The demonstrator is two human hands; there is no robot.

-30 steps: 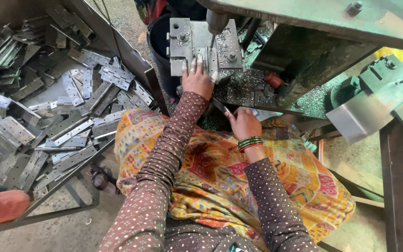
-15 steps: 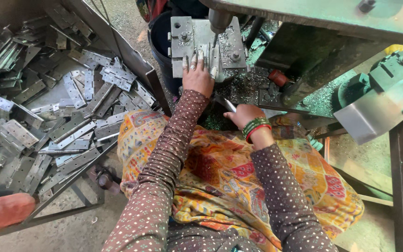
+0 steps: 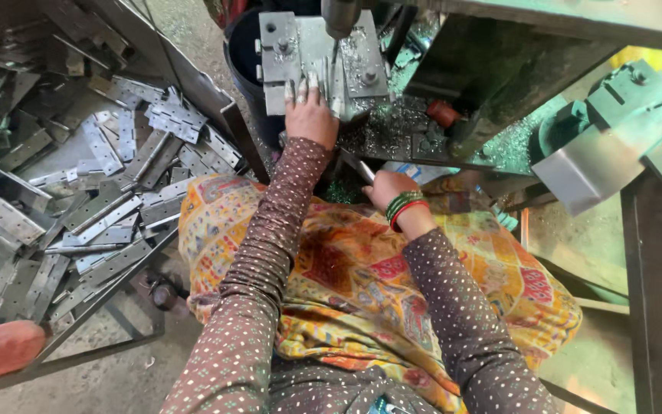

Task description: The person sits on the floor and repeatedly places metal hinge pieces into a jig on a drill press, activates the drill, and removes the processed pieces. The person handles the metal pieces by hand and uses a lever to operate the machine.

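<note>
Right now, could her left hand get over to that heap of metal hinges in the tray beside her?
Probably yes. The left hand rests on the metal jig plate under the drill, and the hinges lie in the open tray to its left, with only the tray's raised rim between.

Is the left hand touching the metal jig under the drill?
Touching. The head view shows the left hand with fingertips pressed flat on the metal jig, no gap.
</note>
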